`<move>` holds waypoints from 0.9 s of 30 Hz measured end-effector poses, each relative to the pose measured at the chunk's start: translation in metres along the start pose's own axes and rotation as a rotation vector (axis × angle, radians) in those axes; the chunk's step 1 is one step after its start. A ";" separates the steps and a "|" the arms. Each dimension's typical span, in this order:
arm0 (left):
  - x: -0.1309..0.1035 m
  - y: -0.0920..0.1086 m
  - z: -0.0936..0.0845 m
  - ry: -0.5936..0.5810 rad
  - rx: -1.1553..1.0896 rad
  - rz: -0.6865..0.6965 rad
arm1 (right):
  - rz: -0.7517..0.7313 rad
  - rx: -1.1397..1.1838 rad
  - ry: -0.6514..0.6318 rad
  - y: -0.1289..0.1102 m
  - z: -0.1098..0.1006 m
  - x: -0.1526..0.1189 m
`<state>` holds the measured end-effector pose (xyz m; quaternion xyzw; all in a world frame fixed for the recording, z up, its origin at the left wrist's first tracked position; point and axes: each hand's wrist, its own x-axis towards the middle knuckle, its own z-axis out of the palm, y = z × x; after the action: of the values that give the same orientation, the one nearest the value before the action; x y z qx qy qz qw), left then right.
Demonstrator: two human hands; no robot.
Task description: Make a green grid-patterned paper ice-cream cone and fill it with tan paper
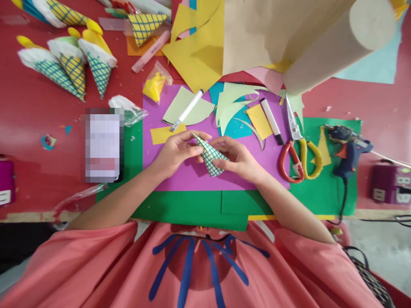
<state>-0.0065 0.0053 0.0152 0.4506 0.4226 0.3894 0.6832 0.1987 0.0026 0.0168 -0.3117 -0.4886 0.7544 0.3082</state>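
A pale green paper cone (210,159) with a dark crisscross grid is held between my two hands above the purple sheet (180,175). Its point faces up and left, its wide end down and right. My left hand (181,152) pinches the cone near the tip, thumb on top. On the wide end, my right hand (237,158) grips with its thumb across the grid; its other fingers are partly hidden behind the cone. Just beyond my hands lie a white marker (187,110), a cut pale green paper piece (176,107) and curved green scraps (229,105).
Scissors (293,145) with red and yellow handles and a blue glue gun (348,149) lie right. Finished paper cones (99,70) sit at the upper left, above a blurred phone-like object (102,145). A big paper roll (334,47) stands at the upper right.
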 end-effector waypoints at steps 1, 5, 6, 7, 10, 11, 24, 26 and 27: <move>0.000 0.000 0.000 0.008 -0.007 -0.009 | -0.027 -0.013 0.004 0.000 0.001 0.000; 0.002 0.001 0.001 0.020 -0.035 -0.030 | -0.164 -0.178 0.035 0.002 0.002 -0.002; 0.002 0.001 0.001 0.024 -0.040 -0.038 | -0.179 -0.222 0.036 0.002 0.002 -0.002; 0.002 0.001 0.001 0.030 -0.042 -0.050 | -0.181 -0.259 0.033 0.003 0.002 -0.003; 0.002 0.001 0.001 0.054 -0.042 -0.089 | -0.164 -0.343 0.034 0.005 0.001 -0.004; 0.003 0.001 0.001 0.058 -0.049 -0.097 | -0.164 -0.365 0.038 0.005 0.001 -0.005; 0.003 0.003 0.003 0.061 -0.195 -0.126 | -0.263 -0.575 0.069 0.004 0.002 -0.004; 0.003 0.003 0.003 0.044 -0.205 -0.118 | -0.297 -0.603 0.067 0.003 0.002 -0.004; 0.003 0.002 0.002 0.036 -0.209 -0.113 | -0.310 -0.614 0.067 0.003 0.002 -0.004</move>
<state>-0.0036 0.0085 0.0173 0.3453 0.4166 0.4000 0.7398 0.1991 -0.0022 0.0152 -0.3365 -0.7239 0.5058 0.3271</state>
